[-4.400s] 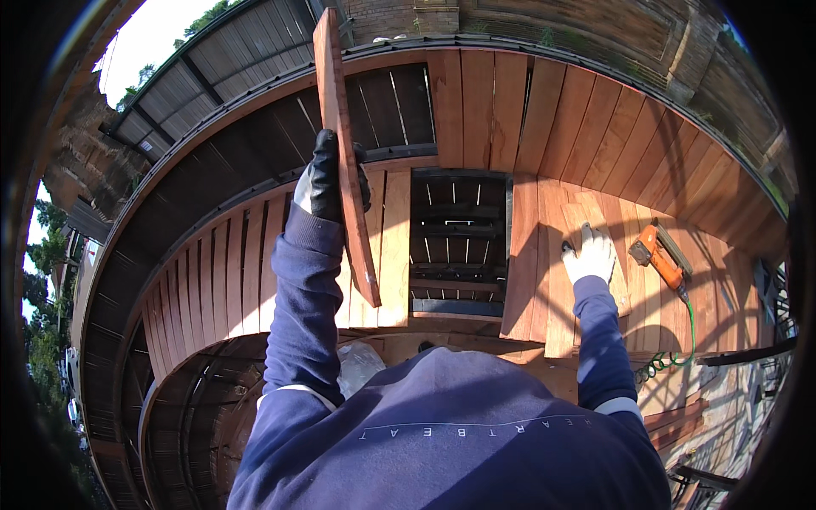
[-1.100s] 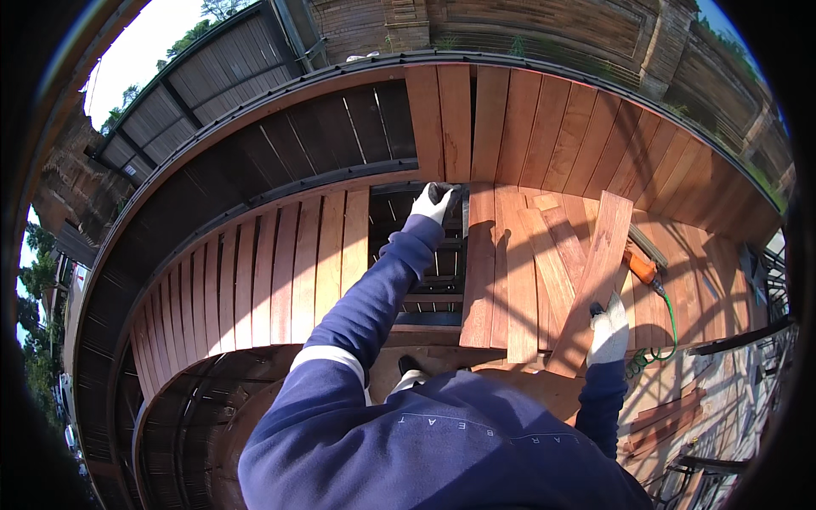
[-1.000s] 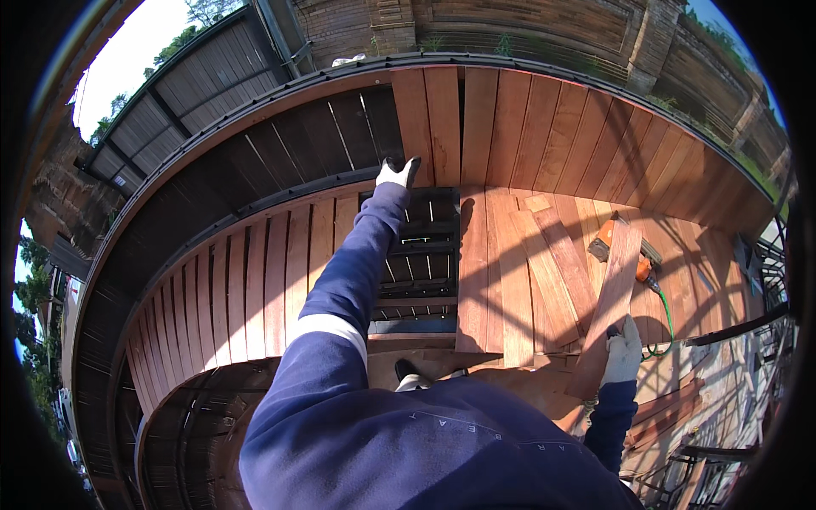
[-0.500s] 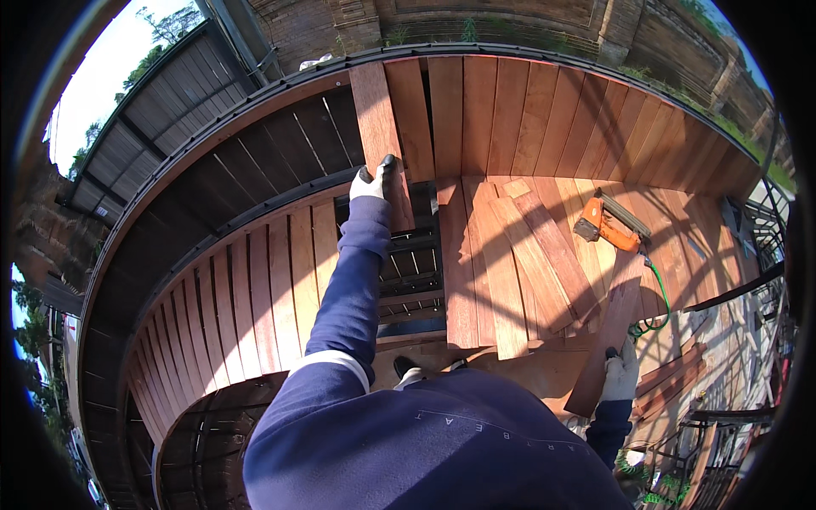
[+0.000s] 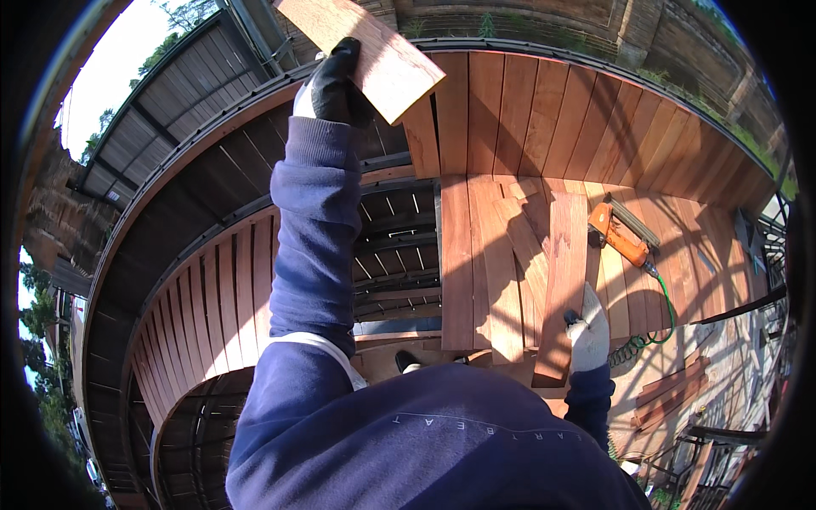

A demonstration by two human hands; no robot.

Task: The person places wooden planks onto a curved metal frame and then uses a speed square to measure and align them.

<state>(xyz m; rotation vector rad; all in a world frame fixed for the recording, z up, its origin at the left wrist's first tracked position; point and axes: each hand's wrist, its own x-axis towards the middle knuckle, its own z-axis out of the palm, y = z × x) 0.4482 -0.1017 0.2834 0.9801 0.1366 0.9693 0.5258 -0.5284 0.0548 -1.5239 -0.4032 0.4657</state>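
My left hand (image 5: pixel 333 87), in a white glove with black fingers, grips a short reddish wooden board (image 5: pixel 387 64). It holds the board raised and tilted over the dark rim of the curved bench, at the top of the picture. Low on the right, my right hand (image 5: pixel 588 338), gloved in white, is closed on the near part of a longer wooden board (image 5: pixel 564 276). That board hangs over loose planks (image 5: pixel 505 306) lying on the bench seat. Just right of it rests an orange nail gun (image 5: pixel 619 238).
A gap in the seat shows the dark metal frame (image 5: pixel 395 255) between the slatted seat (image 5: pixel 229 297) and the boarded part. Upright boards (image 5: pixel 544 110) line the back. A green coiled hose (image 5: pixel 646 336) runs from the nail gun. Offcuts (image 5: pixel 671 393) lie at the lower right.
My left hand has lifted its board off the backrest and tilted it up and to the left. My right hand has brought its board left over the loose planks.
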